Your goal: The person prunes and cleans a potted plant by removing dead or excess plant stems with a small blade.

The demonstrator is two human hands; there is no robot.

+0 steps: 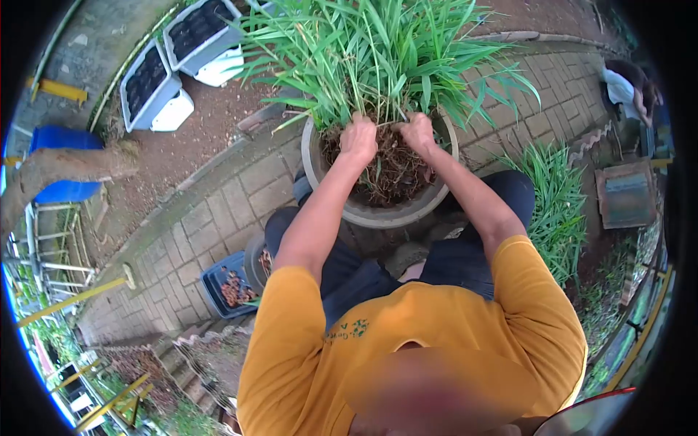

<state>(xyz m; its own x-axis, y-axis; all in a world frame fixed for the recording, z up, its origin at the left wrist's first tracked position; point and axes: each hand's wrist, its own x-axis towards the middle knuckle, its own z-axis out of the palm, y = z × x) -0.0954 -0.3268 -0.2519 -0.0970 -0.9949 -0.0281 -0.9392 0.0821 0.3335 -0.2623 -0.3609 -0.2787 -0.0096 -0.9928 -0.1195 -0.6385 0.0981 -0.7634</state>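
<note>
The fisheye frame cuts the scene to a circle, and the lower middle of it is blurred, so little can be read below the chest of the person's yellow shirt (407, 320). Both arms reach forward and up in the view to a round grey pot (378, 211) that stands on the brick paving (218, 218) just beyond the person's dark-trousered knees, whose near wall they partly hide. The left hand (358, 138) is closed in a fist around the base of a clump of long green grass-like plant (363, 51), and the right hand (418, 132) grips the same clump just beside it, fingers curled into the stems; the fingertips of both are buried among leaves and roots and cannot be made out. The clump sits in the pot with its brown root mass (392, 171) hanging below the hands, its long axis running from the roots near the person to the leaf tips fanning away toward the top of the view, where some are cut off. A blue tray (225, 287) of small reddish bits lies on the paving by the left knee. Two seedling trays (171, 62) rest on bare soil at upper left. Another person (629, 87) crouches at the right edge, half cut off.
</note>
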